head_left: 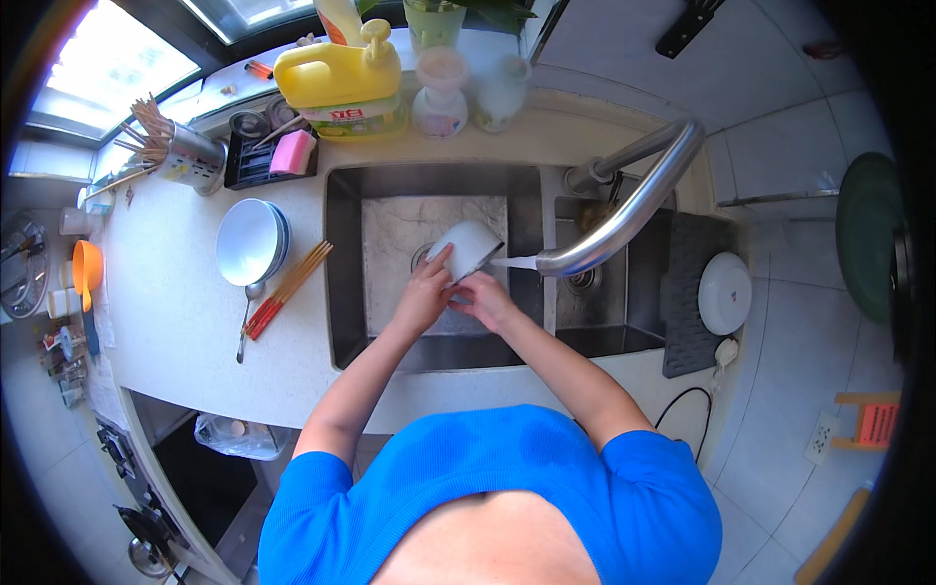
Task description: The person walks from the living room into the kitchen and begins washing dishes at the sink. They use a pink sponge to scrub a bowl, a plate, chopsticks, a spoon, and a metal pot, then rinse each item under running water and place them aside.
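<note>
Setting: We are looking down on a pale kitchen counter (185, 322) with a steel double sink (341, 292) set into it, window light coming in at 10 o'clock.
Left hand: We are seeing the left hand (424, 292) gripping a white bowl (468, 249) from its 7 o'clock side, thumb and fingers pressing on the outer wall.
Right hand: We are seeing the right hand (485, 297) clasping the same bowl at its lower rim, at 5 o'clock of it, fingers curling against the rim.
Bowl: It is tilting on its side over the left basin, near the drain, with water running from the curved steel faucet (634, 205) at its 3 o'clock.
Counter left: At 9 o'clock of the sink we are finding stacked white bowls (249, 242), a spoon (246, 317) and wooden chopsticks (291, 285).
Back ledge: At 12 o'clock a yellow detergent jug (336, 78) is standing, with a pink sponge (292, 151) in a black tray and a metal chopstick holder (190, 156) toward 10 o'clock.
Right side: At 3 o'clock a white dish (724, 292) is resting on a dark drying mat (687, 341).
</note>
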A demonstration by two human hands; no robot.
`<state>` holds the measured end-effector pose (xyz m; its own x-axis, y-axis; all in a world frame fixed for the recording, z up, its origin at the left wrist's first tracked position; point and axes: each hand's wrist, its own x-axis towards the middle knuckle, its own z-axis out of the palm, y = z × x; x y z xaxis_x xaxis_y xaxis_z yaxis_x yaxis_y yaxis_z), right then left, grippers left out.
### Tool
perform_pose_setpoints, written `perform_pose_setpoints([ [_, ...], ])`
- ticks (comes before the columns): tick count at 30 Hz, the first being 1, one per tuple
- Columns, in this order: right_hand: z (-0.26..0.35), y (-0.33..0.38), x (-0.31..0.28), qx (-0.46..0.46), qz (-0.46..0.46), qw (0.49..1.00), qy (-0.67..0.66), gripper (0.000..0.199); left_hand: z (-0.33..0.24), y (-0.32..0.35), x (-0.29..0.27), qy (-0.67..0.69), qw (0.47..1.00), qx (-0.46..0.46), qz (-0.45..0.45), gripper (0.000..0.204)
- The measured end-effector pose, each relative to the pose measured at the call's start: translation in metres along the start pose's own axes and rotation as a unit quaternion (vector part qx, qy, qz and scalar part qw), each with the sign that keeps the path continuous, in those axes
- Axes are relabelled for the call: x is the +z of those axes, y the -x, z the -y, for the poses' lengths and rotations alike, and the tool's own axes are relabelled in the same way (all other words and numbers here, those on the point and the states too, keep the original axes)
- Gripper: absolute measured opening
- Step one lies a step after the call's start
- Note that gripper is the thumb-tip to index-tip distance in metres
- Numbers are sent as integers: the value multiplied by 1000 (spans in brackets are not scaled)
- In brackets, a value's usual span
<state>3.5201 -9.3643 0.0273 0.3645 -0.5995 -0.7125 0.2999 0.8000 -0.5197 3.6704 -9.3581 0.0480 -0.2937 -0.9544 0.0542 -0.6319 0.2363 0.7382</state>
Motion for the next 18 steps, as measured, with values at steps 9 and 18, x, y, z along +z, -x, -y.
perform_pose_setpoints([
  [9,11,17,-42,-8,-7,973,-231,38,-36,-22,23,-152,979,131,40,24],
  [18,17,17,-23,-65,23,883,-464,27,7,-2,19,547,634,-540,-90,40],
])
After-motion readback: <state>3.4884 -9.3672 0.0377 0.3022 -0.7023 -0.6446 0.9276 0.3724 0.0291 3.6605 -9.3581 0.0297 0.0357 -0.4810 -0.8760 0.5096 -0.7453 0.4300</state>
